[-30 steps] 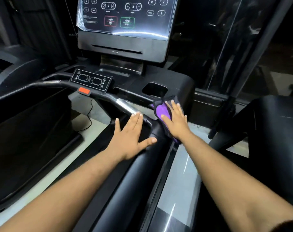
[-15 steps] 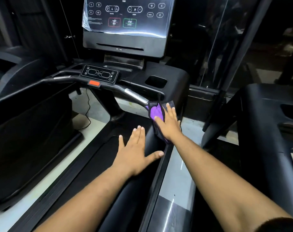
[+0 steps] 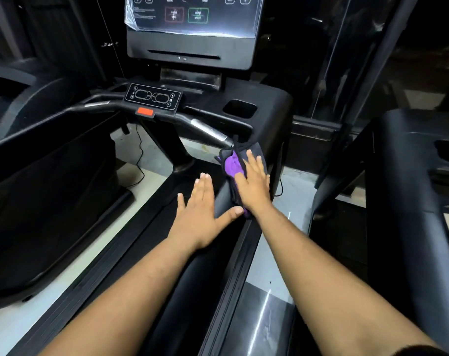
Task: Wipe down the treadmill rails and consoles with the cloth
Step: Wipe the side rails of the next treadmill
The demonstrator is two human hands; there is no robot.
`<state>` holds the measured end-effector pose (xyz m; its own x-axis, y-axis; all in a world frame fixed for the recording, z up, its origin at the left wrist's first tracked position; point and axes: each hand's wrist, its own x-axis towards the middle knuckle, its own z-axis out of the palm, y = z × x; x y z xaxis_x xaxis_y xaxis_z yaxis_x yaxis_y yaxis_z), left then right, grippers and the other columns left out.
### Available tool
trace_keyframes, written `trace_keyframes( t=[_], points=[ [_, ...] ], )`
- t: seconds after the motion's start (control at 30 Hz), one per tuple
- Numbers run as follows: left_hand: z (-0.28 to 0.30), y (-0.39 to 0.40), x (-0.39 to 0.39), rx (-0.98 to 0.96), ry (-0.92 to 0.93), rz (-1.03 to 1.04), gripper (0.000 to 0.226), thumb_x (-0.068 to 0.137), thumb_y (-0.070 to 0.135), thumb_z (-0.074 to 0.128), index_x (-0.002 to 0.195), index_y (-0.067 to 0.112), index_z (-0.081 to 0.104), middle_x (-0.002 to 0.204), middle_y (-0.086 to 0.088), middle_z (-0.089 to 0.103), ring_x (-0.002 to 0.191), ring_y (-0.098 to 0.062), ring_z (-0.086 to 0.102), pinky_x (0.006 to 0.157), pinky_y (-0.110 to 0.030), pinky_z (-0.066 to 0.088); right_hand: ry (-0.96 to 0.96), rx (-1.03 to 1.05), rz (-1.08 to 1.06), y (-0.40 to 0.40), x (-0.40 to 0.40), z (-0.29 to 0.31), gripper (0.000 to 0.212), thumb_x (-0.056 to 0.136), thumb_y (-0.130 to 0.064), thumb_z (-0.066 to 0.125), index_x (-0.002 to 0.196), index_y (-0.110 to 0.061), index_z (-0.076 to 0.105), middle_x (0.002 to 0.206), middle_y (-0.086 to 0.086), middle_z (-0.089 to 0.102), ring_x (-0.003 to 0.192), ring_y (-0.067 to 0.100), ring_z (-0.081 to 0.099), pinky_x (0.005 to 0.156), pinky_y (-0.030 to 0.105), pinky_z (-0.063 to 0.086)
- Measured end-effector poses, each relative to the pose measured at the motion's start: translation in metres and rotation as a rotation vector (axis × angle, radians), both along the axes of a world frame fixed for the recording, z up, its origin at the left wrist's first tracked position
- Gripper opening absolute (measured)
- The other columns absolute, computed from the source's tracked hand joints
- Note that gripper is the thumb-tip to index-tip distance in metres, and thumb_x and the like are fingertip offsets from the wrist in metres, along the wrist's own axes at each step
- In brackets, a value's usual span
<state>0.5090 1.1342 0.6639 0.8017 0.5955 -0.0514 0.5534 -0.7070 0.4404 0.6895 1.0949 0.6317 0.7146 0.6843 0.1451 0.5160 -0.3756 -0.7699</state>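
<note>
A purple and black cloth point(image 3: 232, 165) lies on the treadmill's black right side rail point(image 3: 190, 278), near where the rail meets the silver grip of the handlebar point(image 3: 208, 132). My right hand point(image 3: 253, 187) presses flat on the cloth, fingers spread. My left hand point(image 3: 199, 217) rests flat and open on the same rail just to the left, its thumb touching the cloth's near edge. The console screen point(image 3: 192, 19), covered in plastic film, stands above. A small control panel point(image 3: 153, 96) with a red tab sits on the handlebar.
A cup recess point(image 3: 240, 109) sits in the console shelf. Another black treadmill point(image 3: 411, 201) stands close on the right, a third machine point(image 3: 38, 188) on the left. A cable point(image 3: 141, 160) runs over the pale floor. A glass partition point(image 3: 334, 60) is behind.
Both hands have slid back along the right rail toward me, with the cloth under my right hand. The view has pulled back from the console.
</note>
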Motion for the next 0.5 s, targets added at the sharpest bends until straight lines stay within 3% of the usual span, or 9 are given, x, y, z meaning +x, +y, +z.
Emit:
trace_keyframes(
  t=[0.17,0.33,0.5],
  points=[
    [0.000,-0.012,-0.027,-0.007,-0.054,-0.015,0.118,0.081,0.086,0.032,0.161,0.015,-0.019,0.171,-0.001,-0.020,0.158,-0.013,-0.015,0.127,-0.054,-0.006,-0.025,0.083,0.158,-0.055,-0.095,-0.022,0.060,0.099,-0.027,0.048,0.156,-0.041,0.036,0.170,-0.020,0.010,0.157,0.004,-0.009,0.126,0.053,-0.007],
    [0.002,-0.040,-0.087,-0.031,-0.047,-0.005,0.122,0.074,0.091,0.023,0.162,0.015,-0.017,0.172,-0.001,-0.018,0.158,-0.014,-0.013,0.127,-0.055,-0.006,0.040,0.136,0.137,-0.088,-0.150,-0.024,0.064,0.094,-0.038,0.035,0.158,-0.029,0.036,0.171,-0.012,0.016,0.159,0.014,-0.001,0.126,0.058,0.003],
    [-0.001,-0.066,-0.171,-0.164,-0.057,0.086,0.120,0.075,0.089,0.022,0.163,0.016,-0.013,0.173,0.002,-0.014,0.159,-0.013,-0.011,0.126,-0.057,-0.005,0.044,0.196,0.077,-0.119,-0.242,-0.025,0.066,0.091,-0.037,0.035,0.157,-0.028,0.040,0.167,-0.018,0.023,0.159,0.011,0.006,0.126,0.057,0.011]
  ],
)
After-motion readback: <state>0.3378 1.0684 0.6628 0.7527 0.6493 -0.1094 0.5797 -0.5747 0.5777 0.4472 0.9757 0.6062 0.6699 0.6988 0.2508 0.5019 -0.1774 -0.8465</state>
